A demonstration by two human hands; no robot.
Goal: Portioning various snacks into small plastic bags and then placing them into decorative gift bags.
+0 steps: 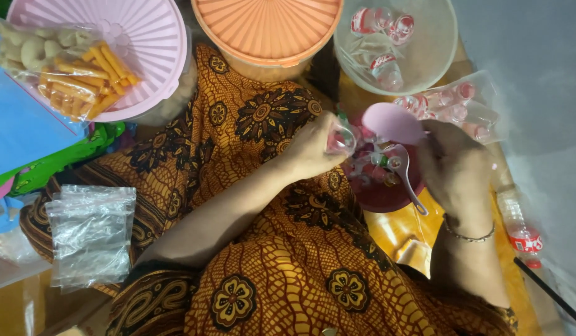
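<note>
Above the dark red bowl (381,193), left hand (309,152) pinches a small cup (342,140); right hand (456,168) grips a pink lid (393,122).

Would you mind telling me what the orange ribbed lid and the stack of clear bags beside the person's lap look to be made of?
The orange ribbed lid looks like moulded plastic, matte, with crisp radial ribs. The stack of clear bags appears to be thin plastic film: see-through, glossy and crinkled.
</note>
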